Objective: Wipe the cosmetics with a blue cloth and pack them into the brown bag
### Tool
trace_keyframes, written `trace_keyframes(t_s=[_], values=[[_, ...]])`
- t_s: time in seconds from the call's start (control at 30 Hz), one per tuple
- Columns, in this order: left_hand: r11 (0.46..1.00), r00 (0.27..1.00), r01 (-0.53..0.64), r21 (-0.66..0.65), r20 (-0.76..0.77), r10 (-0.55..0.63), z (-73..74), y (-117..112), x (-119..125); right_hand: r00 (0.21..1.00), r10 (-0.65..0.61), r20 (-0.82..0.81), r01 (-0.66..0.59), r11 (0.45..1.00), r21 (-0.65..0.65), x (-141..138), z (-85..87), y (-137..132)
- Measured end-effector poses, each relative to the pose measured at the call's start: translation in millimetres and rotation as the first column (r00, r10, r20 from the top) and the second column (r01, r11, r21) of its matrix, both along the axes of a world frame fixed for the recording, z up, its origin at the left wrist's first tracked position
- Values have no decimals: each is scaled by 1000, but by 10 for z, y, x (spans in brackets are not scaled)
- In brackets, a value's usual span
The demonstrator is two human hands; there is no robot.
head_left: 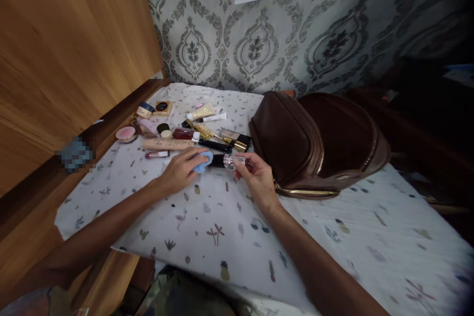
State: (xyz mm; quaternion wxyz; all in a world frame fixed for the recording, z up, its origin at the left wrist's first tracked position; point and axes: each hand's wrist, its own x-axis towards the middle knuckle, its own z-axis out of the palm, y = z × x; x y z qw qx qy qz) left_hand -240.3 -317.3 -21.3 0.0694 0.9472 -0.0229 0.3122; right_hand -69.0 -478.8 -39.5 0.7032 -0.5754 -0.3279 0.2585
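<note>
My left hand [181, 170] is closed around a small light-blue cloth [203, 162], which presses against the black end of a cosmetic tube. That tube [228, 161] is black on the left and shiny silver on the right, and the fingers of my right hand [257, 177] grip its silver end. Its exact kind I cannot make out. Just behind it lie a black tube [215, 145], a long beige tube [168, 144] and a bottle of dark red liquid [183, 133]. A small lip gloss tube [156, 154] rests left of my left hand.
A brown leather backpack [285, 138] lies to the right, its gold zipper near my right wrist. More cosmetics sit behind, among them a pink blush compact [126, 134], a cream squeeze tube [202, 111] and a jar [145, 109]. Wooden furniture [74, 39] borders the left side.
</note>
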Motion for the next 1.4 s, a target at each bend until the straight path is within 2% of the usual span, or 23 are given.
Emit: trace_keyframes(t_s=[0.13,0.23,0.4,0.6,0.7,0.83,0.9,1.03,1.1,1.17,1.33,1.4], values=[[981,987,153,119,38,-159,60,-276,186,998,-3,58,4,1000,0,-35,35,-27],[972,985,173,160,-1,-175,4,-304,210,997,-1,78,3,1000,-20,-49,46,-41],[986,981,169,12,-102,-167,-78,-57,43,999,-45,-2,45,997,-68,-36,-9,-6],[980,973,62,-187,-207,-101,-99,146,-102,993,-69,-95,63,996,-67,-30,-35,18],[934,984,-24,-356,-171,-40,-41,122,-103,993,-63,-104,58,997,-47,-38,-9,5],[831,985,-145,-537,-161,68,71,18,-43,994,-48,-96,48,999,-6,-52,23,-10],[818,978,-146,-557,-208,34,79,-37,9,995,-39,-92,40,999,8,-59,34,-17],[868,962,-118,-482,-273,-21,-25,-110,113,995,-36,-89,37,999,12,-64,57,-35],[864,962,-130,-486,-274,-10,-76,-124,140,996,-31,-82,32,999,8,-62,71,-40],[824,965,-126,-553,-260,-26,-85,-126,142,997,-24,-76,24,1000,8,-59,83,-42],[637,960,-121,-761,-252,-119,16,-122,98,999,13,-47,-12,1000,14,-57,94,-38],[588,960,-122,-799,-245,-133,39,-136,85,999,16,-35,-15,1000,15,-56,90,-42]])
